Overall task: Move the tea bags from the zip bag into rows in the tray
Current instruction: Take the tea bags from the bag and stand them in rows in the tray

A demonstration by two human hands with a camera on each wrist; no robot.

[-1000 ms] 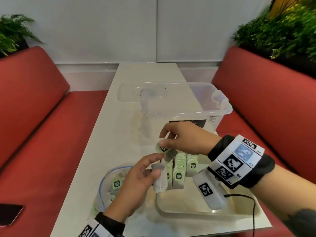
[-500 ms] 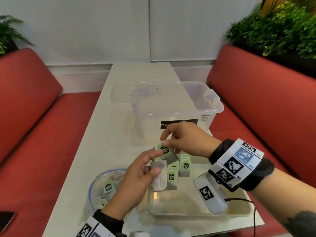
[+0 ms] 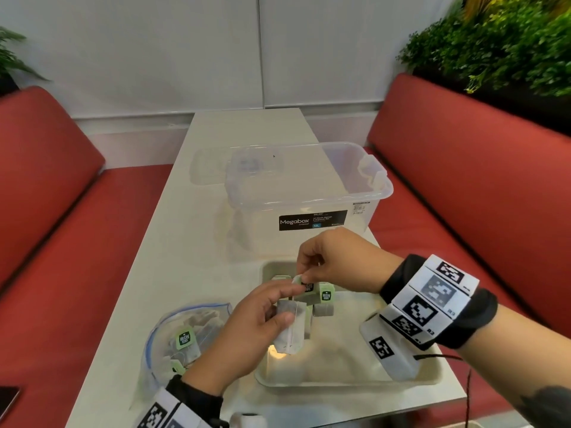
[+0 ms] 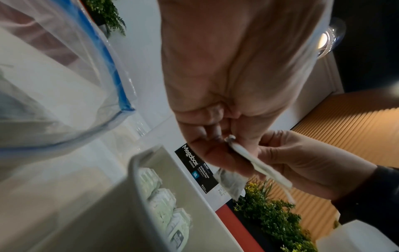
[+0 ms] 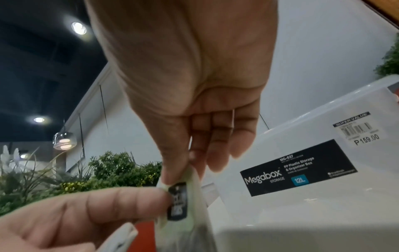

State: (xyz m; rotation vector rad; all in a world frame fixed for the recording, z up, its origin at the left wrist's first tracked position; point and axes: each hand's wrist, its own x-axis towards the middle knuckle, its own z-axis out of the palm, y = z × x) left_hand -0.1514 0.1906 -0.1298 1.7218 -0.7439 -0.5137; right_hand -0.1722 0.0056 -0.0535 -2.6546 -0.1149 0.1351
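Note:
My left hand [image 3: 279, 305] holds a white tea bag [image 3: 290, 333] by its top over the left part of the beige tray [image 3: 349, 379]; its forefinger touches the green tag of a second tea bag [image 3: 306, 285]. That second bag is pinched at its tag by my right hand [image 3: 304, 277]. The right wrist view shows the pinch [image 5: 179, 175] on the tag [image 5: 178, 201] close up. Rows of green-tagged tea bags [image 3: 323, 299] stand at the tray's far left. The clear zip bag [image 3: 185, 335] with a blue seal lies left of the tray and holds several tea bags.
A clear Megabox storage box [image 3: 309, 193] stands just behind the tray, its lid [image 3: 213, 168] lying further back. Red benches [image 3: 463, 186] flank the narrow white table [image 3: 148, 273]. A dark phone [image 3: 7, 400] lies on the left seat.
Both hands keep their holds and stay close together above the tray's rows. The head view has shifted a little, so the tray and box sit more to the right.

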